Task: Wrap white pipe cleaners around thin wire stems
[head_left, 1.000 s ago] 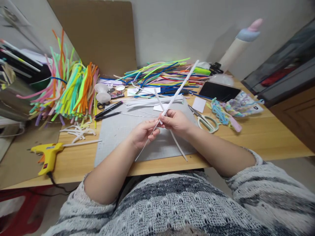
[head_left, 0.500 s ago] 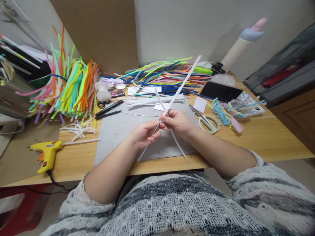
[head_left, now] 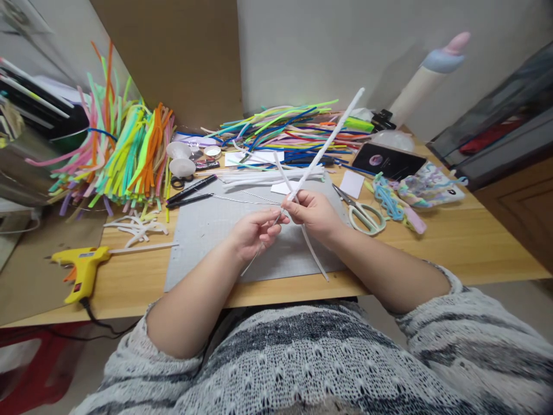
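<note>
My right hand (head_left: 313, 214) is closed on white pipe cleaners (head_left: 330, 141), which cross in its grip. The thicker one slants up to the right, and a thinner one runs from upper left down past the hand. Close beside it, my left hand (head_left: 257, 233) pinches thin bare wire (head_left: 250, 263) that comes out near the right fingertips and hangs toward the table edge. Both hands are above the grey cutting mat (head_left: 194, 242). The point where wire and pipe cleaners meet is hidden by the fingers.
A yellow glue gun (head_left: 84, 268) lies at left, near cut white scraps (head_left: 138, 227). Bundled coloured pipe cleaners (head_left: 129, 155) stand behind. Black markers (head_left: 192, 191) and white pipe cleaners (head_left: 268, 177) lie behind my hands. Scissors (head_left: 367, 219) and a phone (head_left: 389, 161) are at right.
The thick white pipe cleaner has tilted a little further right. My left fingers have shifted slightly along the wire, whose ends now look closer together. The phone screen has lit up.
</note>
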